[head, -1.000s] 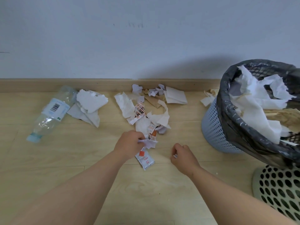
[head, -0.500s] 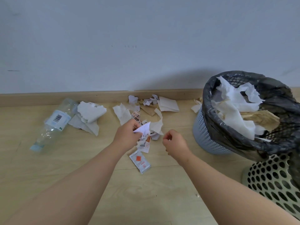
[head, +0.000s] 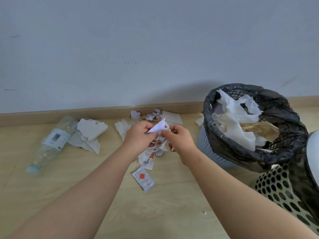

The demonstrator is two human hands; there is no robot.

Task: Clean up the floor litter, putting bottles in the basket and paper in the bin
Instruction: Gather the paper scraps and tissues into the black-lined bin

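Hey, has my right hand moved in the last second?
Yes. The right hand was level with the orange-square sachet; now it is farther toward the wall, meeting the left hand at the white paper.

One bottle (head: 53, 140), one bin (head: 204, 144), one basket (head: 276, 187), one sachet (head: 144, 180), and perhaps a dozen overlapping paper scraps (head: 91, 130).

No word or number can be read anywhere. The bottle (head: 51, 142) carries a white label (head: 55, 139) with a black barcode, its digits too small to read. The slip (head: 146, 160) on the floor shows a QR code and orange print, the sachet (head: 143, 180) an orange square over tiny orange characters, and the held paper (head: 158, 128) a little dark print, all illegible.
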